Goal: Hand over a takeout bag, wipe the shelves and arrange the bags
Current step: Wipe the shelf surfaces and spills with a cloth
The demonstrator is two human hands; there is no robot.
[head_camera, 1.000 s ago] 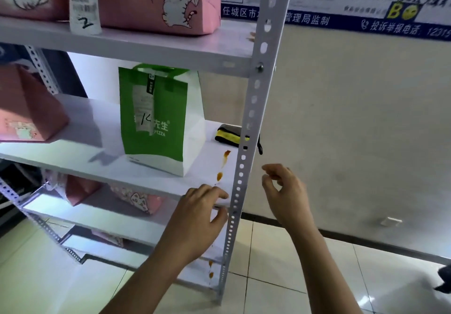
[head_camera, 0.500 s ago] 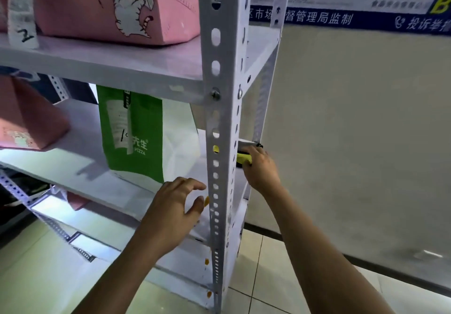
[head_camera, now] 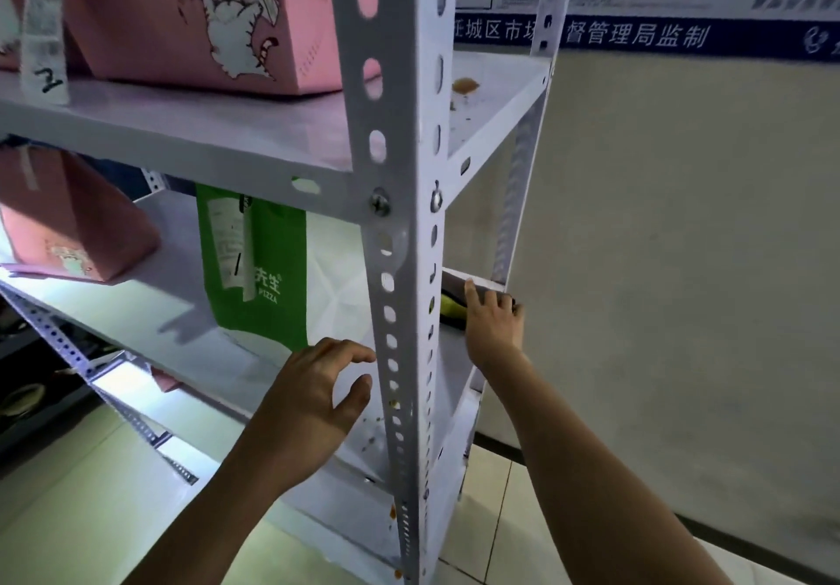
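The view has moved closer. The right hand rests on the yellow cloth behind the post. The left hand, fingers spread, waits under the green bag.

Saw "PIZZA" and "先生" on green bag; handwritten "2" on receipt strip; "督管理局监制" on wall banner.

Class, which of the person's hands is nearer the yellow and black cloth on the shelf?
Right. The right hand rests on the cloth behind the post; the left hand hovers apart, near the shelf's front edge.
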